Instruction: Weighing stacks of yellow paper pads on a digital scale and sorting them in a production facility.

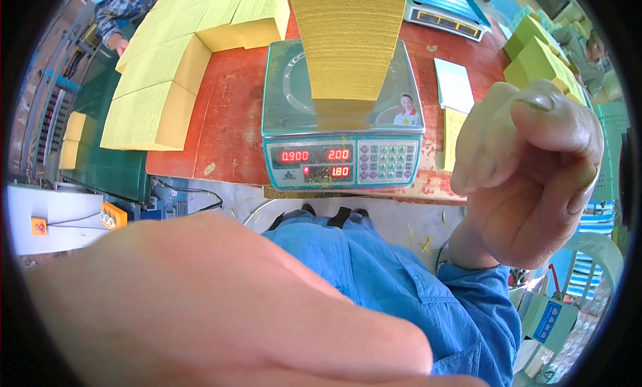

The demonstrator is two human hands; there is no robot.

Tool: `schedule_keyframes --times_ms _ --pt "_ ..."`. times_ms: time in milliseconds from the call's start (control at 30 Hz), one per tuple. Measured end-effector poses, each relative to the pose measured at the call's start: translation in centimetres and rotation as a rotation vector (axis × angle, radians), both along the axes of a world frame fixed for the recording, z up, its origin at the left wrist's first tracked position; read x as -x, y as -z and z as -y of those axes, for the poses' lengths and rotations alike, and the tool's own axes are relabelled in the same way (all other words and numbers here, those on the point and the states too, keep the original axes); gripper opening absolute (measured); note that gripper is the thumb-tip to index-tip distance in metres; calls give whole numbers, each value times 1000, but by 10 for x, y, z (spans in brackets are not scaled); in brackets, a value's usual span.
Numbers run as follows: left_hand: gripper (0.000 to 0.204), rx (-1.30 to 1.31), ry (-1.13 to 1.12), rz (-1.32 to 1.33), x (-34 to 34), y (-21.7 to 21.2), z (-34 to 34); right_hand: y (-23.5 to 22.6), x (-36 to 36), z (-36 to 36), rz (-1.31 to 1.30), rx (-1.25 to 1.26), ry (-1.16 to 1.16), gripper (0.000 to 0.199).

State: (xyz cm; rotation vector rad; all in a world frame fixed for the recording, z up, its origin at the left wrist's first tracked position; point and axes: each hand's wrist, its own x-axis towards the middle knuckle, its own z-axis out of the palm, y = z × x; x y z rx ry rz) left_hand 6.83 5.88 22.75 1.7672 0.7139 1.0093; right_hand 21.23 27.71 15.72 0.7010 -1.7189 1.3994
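Fingers of the right hand (535, 176) curl loosely, holding nothing, right of the teal digital scale (343, 129) bearing a yellow paper stack (348, 39), top cropped. Blurred left hand (221, 307) fills lower frame, perhaps open; grip unreadable.

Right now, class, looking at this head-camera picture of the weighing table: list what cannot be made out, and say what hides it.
- Left hand: a blurred mass close to the lens; fingers and any grip unreadable.
- Right hand: curled near the camera; whether it holds anything is hidden by its own fingers.
- Yellow paper stack on the scale: its top is cut off by the upper edge.
- Second scale: partly hidden behind the stack.
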Motion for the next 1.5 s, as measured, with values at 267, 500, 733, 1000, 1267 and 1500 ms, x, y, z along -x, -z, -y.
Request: schedule_keyframes --times_ms 267,500,733,1000,1267,1500 --pt "21 34 150 87 32 9 -16 5 27 -2 16 121 -66 52" --pt "32 -399 -1035 78 44 34 -34 -3 33 -22 94 201 521 25" --pt "46 229 -1346 673 169 81 -86 27 95 -77 245 403 491 31" --pt "58 410 -1161 448 146 33 -145 79 156 -127 463 527 371 41" --pt "43 499 -1329 450 142 43 -145 130 217 -141 547 645 360 48" --pt "39 586 -1397 434 116 49 -148 152 223 -121 832 636 249 55"
